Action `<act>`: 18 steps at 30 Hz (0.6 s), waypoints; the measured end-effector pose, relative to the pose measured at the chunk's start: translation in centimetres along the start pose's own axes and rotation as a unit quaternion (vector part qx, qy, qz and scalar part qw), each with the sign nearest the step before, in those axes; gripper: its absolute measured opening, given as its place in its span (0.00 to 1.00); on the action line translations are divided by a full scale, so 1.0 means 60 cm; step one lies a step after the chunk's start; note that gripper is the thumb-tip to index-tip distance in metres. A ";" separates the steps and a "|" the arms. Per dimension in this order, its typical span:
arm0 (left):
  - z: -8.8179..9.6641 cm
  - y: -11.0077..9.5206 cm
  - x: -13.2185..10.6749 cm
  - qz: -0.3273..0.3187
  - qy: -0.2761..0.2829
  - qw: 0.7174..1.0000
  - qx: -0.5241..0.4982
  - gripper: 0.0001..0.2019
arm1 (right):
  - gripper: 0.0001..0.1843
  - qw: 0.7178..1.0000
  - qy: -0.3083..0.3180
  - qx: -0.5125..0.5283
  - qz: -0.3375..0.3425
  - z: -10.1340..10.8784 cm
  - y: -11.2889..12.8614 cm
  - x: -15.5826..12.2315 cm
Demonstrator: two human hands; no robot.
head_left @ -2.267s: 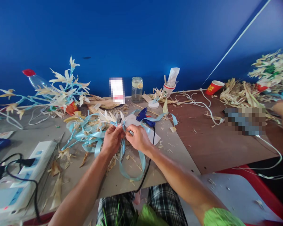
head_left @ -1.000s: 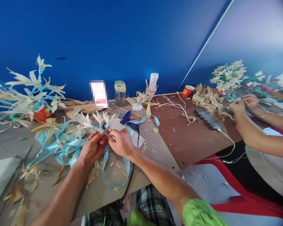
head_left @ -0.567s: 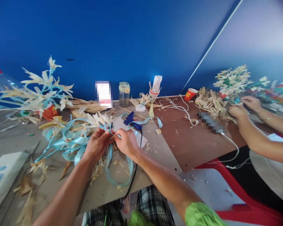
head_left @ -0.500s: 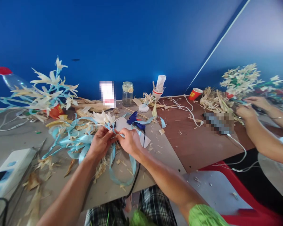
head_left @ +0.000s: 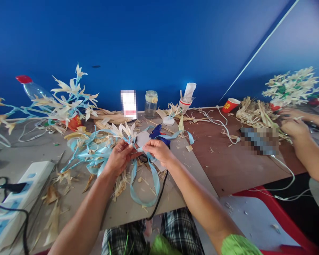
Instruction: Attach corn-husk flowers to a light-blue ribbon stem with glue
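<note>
Head view: the left hand clamps a cream, papery, pointed-petalled flower spray by its stem over the grey worktop, its tip toward eleven o'clock, long axis toward five. The right hand has fingers pinched on glossy light-blue ribbon. The spray seems light, fragile, best stem-held; the ribbon soft, slippery.

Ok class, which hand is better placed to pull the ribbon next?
Probably the right hand: it pinches the blue ribbon, while the left hand is busy holding the white flowers.
</note>
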State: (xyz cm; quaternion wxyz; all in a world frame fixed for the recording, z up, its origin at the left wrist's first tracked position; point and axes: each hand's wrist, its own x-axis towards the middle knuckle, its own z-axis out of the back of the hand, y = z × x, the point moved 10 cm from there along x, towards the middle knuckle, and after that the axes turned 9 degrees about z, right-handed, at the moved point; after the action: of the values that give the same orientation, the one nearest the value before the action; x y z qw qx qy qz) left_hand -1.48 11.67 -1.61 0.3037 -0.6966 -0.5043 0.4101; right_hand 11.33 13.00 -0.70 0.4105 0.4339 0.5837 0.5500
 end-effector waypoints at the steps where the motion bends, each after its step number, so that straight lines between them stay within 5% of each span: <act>1: 0.001 0.000 0.000 -0.002 0.002 1.000 -0.003 0.14 | 0.13 1.000 0.006 0.007 -0.007 -0.001 -0.002 0.000; 10: 0.012 -0.004 0.000 -0.022 -0.022 1.000 0.000 0.15 | 0.17 0.996 0.065 -0.066 -0.005 0.035 0.007 0.006; 18: 0.008 -0.015 -0.004 -0.040 -0.003 0.999 -0.004 0.17 | 0.22 0.947 0.032 -0.316 0.040 0.124 0.101 -0.031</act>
State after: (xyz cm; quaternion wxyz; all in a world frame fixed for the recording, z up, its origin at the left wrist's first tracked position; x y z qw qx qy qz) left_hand -2.37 11.70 -1.03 0.3156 -0.6760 -0.5340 0.3978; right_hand 19.28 13.45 4.93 0.4853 0.2865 0.3751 0.7360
